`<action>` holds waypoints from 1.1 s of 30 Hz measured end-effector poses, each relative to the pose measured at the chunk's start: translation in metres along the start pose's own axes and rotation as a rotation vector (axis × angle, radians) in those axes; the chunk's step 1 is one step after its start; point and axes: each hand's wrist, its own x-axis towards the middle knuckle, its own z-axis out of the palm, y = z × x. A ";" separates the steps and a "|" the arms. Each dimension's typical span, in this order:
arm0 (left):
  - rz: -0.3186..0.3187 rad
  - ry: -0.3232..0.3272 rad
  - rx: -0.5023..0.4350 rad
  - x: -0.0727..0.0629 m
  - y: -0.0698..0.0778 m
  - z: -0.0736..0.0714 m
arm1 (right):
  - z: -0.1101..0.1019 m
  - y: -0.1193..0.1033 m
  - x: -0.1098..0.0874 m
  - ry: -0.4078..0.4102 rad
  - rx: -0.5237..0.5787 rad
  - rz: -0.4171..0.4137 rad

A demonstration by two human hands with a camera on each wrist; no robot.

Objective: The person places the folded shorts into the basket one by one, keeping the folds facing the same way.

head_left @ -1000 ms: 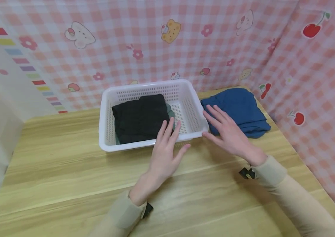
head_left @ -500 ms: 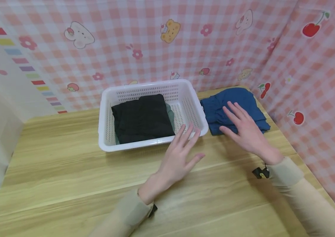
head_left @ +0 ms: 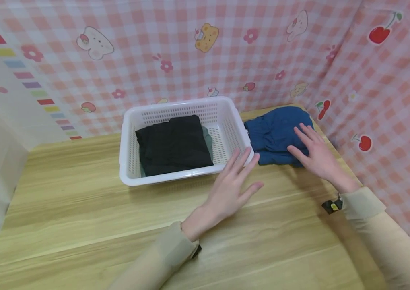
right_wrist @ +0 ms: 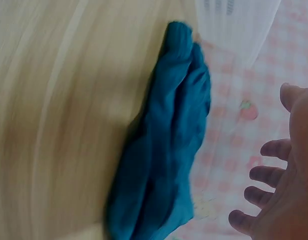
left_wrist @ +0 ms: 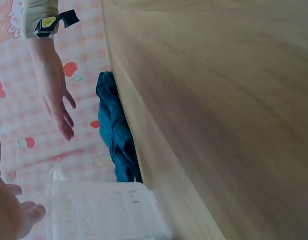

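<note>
Wooden table (head_left: 81, 209) — basket (head_left: 132, 177), seemingly folded blue cloth (head_left: 273, 133).

One white basket (head_left: 230, 133) stands just beyond the left hand (head_left: 231, 189). Two folded garments lie in it, one black (head_left: 174, 145) over one grey-green (head_left: 209, 141). One blue garment (head_left: 273, 133) lies under the right hand (head_left: 317, 157). Two hands, one tabletop (head_left: 81, 217).

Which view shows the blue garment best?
Head view: the blue garment lies whole on the table right of the white basket, the right hand over its near right part. Right wrist shows it close but blurred, edge-on; left wrist shows only a thin side strip.
</note>
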 end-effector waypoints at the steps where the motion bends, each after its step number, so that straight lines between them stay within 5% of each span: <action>1: 0.005 -0.017 0.001 0.002 0.001 0.001 | -0.001 0.004 0.001 -0.009 0.008 0.018; 7: 0.051 -0.131 0.049 0.011 0.006 0.011 | -0.003 0.026 0.010 -0.042 -0.021 0.085; 15: 0.115 -0.189 0.118 0.011 0.006 0.026 | -0.001 0.043 0.022 -0.052 -0.055 0.126; 20: 0.000 -0.282 0.052 0.015 0.004 0.033 | -0.001 0.056 0.028 -0.028 -0.080 0.141; 26: -0.244 -0.418 -0.041 0.021 0.004 0.041 | -0.001 0.066 0.033 -0.057 -0.108 0.197; 33: -0.393 -0.411 -0.165 0.026 -0.001 0.050 | 0.003 0.075 0.037 -0.123 -0.094 0.249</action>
